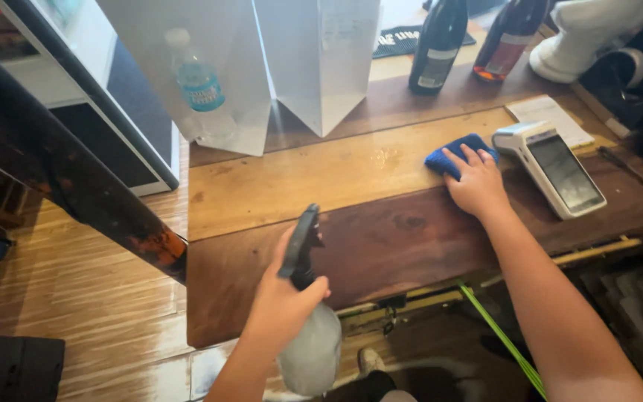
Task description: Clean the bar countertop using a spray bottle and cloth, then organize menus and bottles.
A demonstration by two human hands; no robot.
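Observation:
My left hand (280, 301) grips a clear spray bottle (312, 350) by its neck, and the black trigger head (301, 242) points up over the near edge of the wooden counter (299, 179). Farther right, my right hand (476, 186) presses flat on a blue cloth (452, 152) lying on the counter's lighter plank. A wet patch glistens just left of the cloth.
A white payment terminal (556, 167) lies right of the cloth, beside a paper slip (548, 119). Two dark wine bottles (437, 45) stand at the back, near white folded cards (321, 59) and a plastic water bottle (199, 82). A green pole (500, 335) leans below the counter.

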